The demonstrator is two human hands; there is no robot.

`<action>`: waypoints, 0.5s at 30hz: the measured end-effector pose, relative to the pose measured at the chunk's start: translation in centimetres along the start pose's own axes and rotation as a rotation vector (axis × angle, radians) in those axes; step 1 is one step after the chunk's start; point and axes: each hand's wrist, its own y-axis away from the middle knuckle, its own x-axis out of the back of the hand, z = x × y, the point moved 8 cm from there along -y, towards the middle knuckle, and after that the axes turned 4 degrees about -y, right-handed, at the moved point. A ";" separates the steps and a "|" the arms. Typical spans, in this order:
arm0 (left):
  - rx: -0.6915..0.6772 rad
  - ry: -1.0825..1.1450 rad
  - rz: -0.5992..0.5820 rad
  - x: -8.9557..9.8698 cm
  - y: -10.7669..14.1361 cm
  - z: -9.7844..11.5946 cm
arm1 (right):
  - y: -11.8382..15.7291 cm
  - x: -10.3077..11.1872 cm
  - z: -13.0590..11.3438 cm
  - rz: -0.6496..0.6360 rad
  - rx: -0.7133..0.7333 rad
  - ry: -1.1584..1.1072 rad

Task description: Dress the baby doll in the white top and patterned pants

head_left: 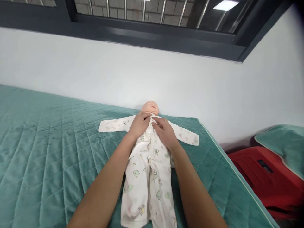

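Note:
A baby doll (pixel 152 107) lies on its back with its head by the wall, dressed in a white romper (pixel 155 152) printed with small green and yellow animals. Both sleeves spread out sideways and the legs stretch toward me. At the neckline my left hand (pixel 140 124) pinches the romper's front edge. My right hand (pixel 163 129) is close beside it, fingers bent and closed on the other front edge. Between the fingertips the fabric is partly hidden, and any fastener there is too small to make out. The doll's hands do not show at the cuffs.
A green quilted cover (pixel 59 148) spreads under the doll up to the white wall (pixel 106 72). Above runs a dark window frame (pixel 147 38) with metal bars outside. Beyond the cover's right edge stand a red case-like object (pixel 266 177) and more green fabric (pixel 285 142).

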 end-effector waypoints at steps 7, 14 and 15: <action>-0.037 0.020 0.196 2.0 3.7 0.4 | 4.0 0.6 -1.7 0.163 -0.055 0.024; 0.051 0.084 0.024 1.4 4.7 0.1 | 4.3 0.6 -1.2 0.147 -0.164 0.024; 0.064 0.075 0.004 1.3 4.6 0.1 | 4.1 0.6 -0.7 0.142 -0.185 -0.031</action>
